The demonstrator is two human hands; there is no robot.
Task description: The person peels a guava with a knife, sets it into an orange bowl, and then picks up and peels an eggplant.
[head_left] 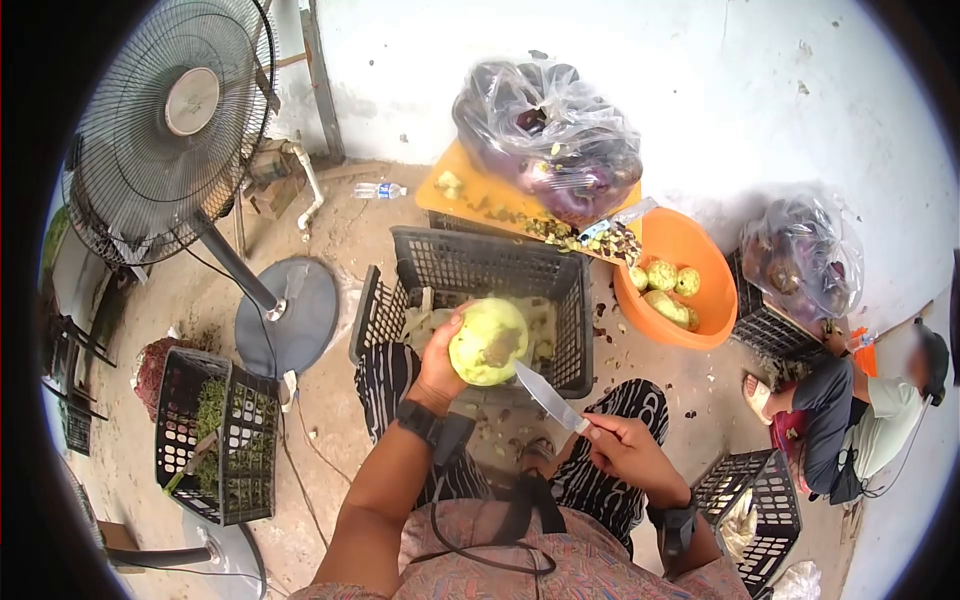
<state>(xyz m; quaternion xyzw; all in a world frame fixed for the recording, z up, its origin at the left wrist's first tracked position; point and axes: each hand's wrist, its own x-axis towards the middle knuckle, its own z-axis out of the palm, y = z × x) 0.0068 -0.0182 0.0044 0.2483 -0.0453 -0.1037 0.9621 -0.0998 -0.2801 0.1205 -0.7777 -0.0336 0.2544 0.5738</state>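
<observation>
My left hand [440, 365] grips a pale green, peeled round eggplant [489, 340] from its left side; a brownish patch marks its flesh. My right hand [632, 452] is closed around the white handle of a kitchen knife [548, 397]. The blade points up and left, its tip right by the lower right edge of the eggplant. Beneath the eggplant stands a black plastic crate [490, 250] between my knees, with pale pieces lying in it.
An orange basin [690, 335] holds several peeled eggplants. A yellow board [450, 170] bears scraps and a plastic bag [550, 130] of dark purple produce. A fan [190, 100], a crate of greens [218, 440] and cables are on the left. A person [850, 420] sits at the right.
</observation>
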